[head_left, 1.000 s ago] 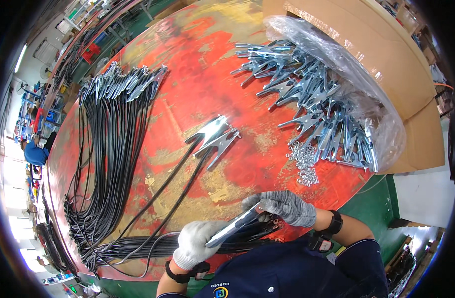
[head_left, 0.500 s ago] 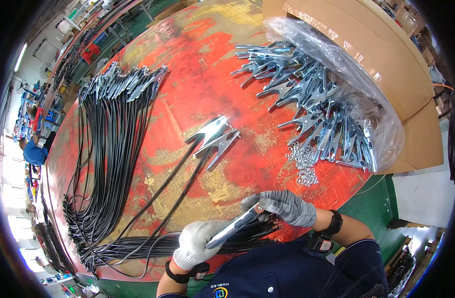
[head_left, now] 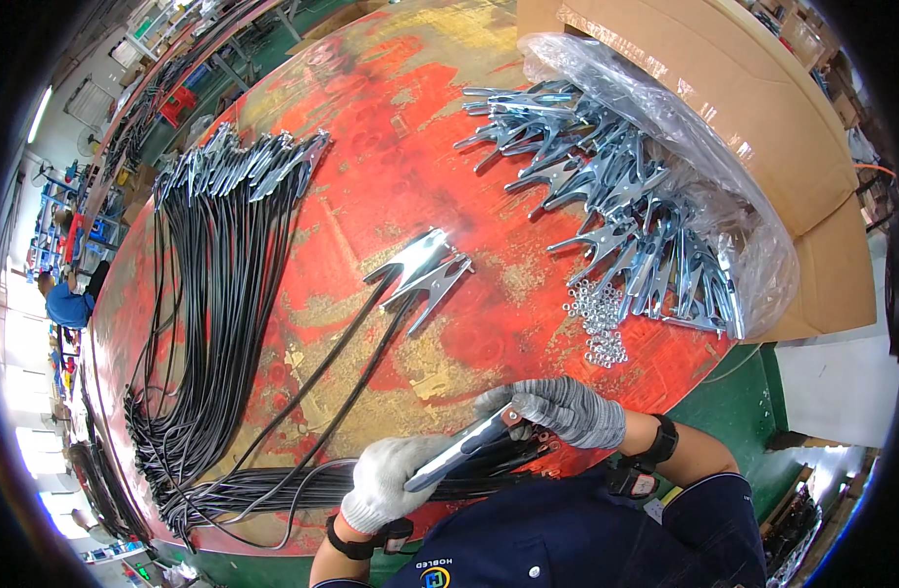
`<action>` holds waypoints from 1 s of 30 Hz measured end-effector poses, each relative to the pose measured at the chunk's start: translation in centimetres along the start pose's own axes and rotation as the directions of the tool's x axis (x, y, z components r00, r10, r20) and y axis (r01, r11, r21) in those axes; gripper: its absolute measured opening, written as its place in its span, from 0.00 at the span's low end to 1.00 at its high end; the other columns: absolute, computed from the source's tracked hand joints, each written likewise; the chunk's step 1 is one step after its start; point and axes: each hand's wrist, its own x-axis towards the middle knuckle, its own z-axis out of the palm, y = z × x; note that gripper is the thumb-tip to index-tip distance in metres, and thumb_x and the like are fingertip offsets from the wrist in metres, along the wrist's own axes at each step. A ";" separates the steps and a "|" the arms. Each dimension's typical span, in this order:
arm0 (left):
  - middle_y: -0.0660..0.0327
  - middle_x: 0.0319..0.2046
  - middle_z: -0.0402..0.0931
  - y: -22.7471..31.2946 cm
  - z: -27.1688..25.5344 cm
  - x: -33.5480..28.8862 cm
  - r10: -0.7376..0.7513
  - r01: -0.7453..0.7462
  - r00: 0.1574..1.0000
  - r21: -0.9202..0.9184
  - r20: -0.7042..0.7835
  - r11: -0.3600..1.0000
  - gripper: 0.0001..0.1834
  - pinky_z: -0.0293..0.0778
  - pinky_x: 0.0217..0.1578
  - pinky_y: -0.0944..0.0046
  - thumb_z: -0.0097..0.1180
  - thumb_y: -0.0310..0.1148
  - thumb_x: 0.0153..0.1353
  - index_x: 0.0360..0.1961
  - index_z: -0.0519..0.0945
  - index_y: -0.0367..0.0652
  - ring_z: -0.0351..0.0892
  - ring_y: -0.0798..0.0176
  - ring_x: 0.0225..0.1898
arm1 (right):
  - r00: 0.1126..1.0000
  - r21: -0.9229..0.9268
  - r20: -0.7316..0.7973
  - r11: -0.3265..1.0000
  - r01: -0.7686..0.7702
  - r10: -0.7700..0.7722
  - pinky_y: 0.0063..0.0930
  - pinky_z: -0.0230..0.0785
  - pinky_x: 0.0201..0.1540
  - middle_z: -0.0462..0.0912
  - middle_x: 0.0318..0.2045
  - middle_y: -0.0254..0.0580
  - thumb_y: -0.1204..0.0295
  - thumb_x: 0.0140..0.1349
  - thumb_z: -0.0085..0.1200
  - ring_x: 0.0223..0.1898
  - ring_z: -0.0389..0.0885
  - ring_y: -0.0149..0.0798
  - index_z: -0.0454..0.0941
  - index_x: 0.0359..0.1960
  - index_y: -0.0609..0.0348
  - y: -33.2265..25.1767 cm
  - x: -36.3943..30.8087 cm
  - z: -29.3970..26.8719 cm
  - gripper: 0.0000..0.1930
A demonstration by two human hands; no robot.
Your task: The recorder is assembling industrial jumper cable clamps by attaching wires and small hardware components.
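Note:
A metal spring clamp (head_left: 459, 451) is held close to my body, slanting between both hands. My left hand (head_left: 383, 482), in a white glove, is closed round its lower-left end. At the upper-right end, my right hand (head_left: 565, 410) in a grey glove grips the clamp, its fingers partly hidden behind the metal. Beneath my hands runs a bundle of black cables (head_left: 302, 482), whose right ends lie near my right hand. Farther ahead, two clamps (head_left: 422, 269) joined to black cables lie on the table.
The round table (head_left: 371, 186) has a worn red and tan top. Many clamped cables (head_left: 224, 245) lie along its left. Loose clamps (head_left: 606, 186) are heaped at right against plastic film (head_left: 763, 235) and a cardboard box (head_left: 763, 108). Small nuts (head_left: 599, 323) lie beside them. A person (head_left: 69, 302) is far left.
The clamp in my hands has turned very slightly. My hands stay nearly in the same place, and the things on the table are unmoved.

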 end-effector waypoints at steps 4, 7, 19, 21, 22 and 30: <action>0.54 0.34 0.83 -0.1 0.0 0.2 -0.005 0.006 1.000 -0.018 0.005 1.000 0.16 0.75 0.34 0.54 0.63 0.30 0.47 0.40 0.83 0.44 0.81 0.47 0.34 | 1.000 -0.027 -0.006 1.000 0.008 -0.008 0.20 0.69 0.49 0.81 0.42 0.30 0.57 0.74 0.40 0.41 0.75 0.22 0.74 0.59 0.56 1.0 0.0 -0.3 0.22; 0.54 0.35 0.83 -0.1 0.0 0.2 -0.017 0.017 1.000 -0.025 0.016 1.000 0.16 0.75 0.34 0.54 0.63 0.30 0.47 0.41 0.83 0.44 0.81 0.47 0.34 | 1.000 -0.011 -0.002 1.000 0.012 -0.012 0.18 0.69 0.44 0.80 0.40 0.28 0.56 0.74 0.38 0.38 0.73 0.20 0.74 0.60 0.55 1.3 0.1 -0.3 0.22; 0.54 0.34 0.83 0.8 -0.9 2.2 -0.303 0.304 0.953 0.053 -0.017 0.951 0.17 0.75 0.39 0.56 0.66 0.36 0.51 0.43 0.81 0.48 0.82 0.49 0.39 | 0.985 -0.210 -0.140 0.975 0.068 -0.099 0.22 0.71 0.42 0.79 0.37 0.34 0.55 0.75 0.33 0.36 0.76 0.25 0.72 0.57 0.55 2.2 2.1 -0.9 0.22; 0.55 0.34 0.83 -0.3 -0.4 2.4 -0.274 0.279 0.958 0.057 -0.087 0.959 0.20 0.75 0.39 0.56 0.66 0.38 0.52 0.47 0.79 0.48 0.82 0.49 0.38 | 0.983 -0.164 -0.149 0.983 0.082 -0.107 0.22 0.72 0.42 0.79 0.38 0.34 0.58 0.75 0.35 0.36 0.76 0.25 0.72 0.57 0.56 2.8 2.7 -1.5 0.20; 0.55 0.39 0.81 -0.7 -0.8 2.3 -0.291 0.293 0.956 0.079 -0.037 0.953 0.26 0.74 0.44 0.54 0.68 0.39 0.50 0.51 0.76 0.48 0.80 0.48 0.43 | 0.972 -0.111 -0.180 0.985 0.131 -0.150 0.22 0.72 0.42 0.79 0.38 0.34 0.59 0.75 0.37 0.36 0.76 0.25 0.72 0.56 0.57 3.5 3.1 -1.9 0.19; 0.58 0.49 0.74 0.6 0.3 4.6 0.104 -0.019 0.984 0.499 -0.143 0.866 0.31 0.70 0.50 0.51 0.66 0.41 0.49 0.57 0.72 0.55 0.75 0.51 0.49 | 0.948 -0.114 -0.279 0.985 0.128 -0.155 0.24 0.73 0.43 0.78 0.36 0.33 0.64 0.73 0.44 0.36 0.76 0.26 0.73 0.52 0.59 6.8 4.8 -4.0 0.15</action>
